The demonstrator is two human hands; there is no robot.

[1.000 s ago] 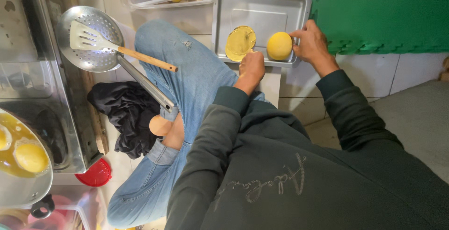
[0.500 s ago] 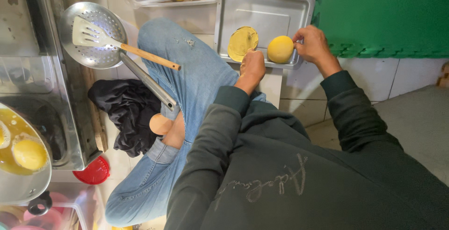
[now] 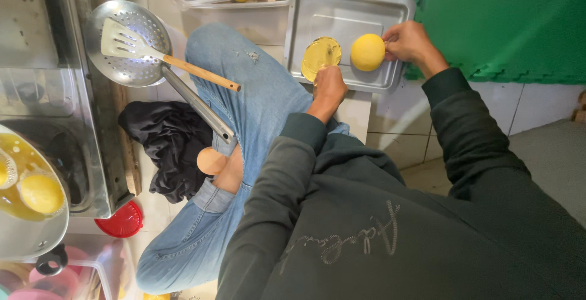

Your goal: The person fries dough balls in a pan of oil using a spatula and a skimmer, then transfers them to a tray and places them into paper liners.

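A metal baking tray [image 3: 348,13] lies on the tiled floor ahead of me. On it are a flat yellow dough disc [image 3: 320,56] and a round yellow dough ball [image 3: 367,51]. My left hand [image 3: 329,89] rests at the tray's near edge, its curled fingers on the rim of the disc. My right hand [image 3: 408,40] grips the ball from the right side with its fingertips. Both arms are in dark green sleeves.
A leg in blue jeans [image 3: 244,104] stretches left of the tray. A perforated skimmer [image 3: 125,43] carries a slotted spatula [image 3: 131,42] with a wooden handle. A pan of oil [image 3: 27,202] holds yellow dough pieces. Also here: black cloth [image 3: 165,147], red lid [image 3: 121,222], green foam mat [image 3: 506,19].
Both hands stay at the tray on the disc and the ball. The view has shifted slightly. Nothing else has visibly moved.
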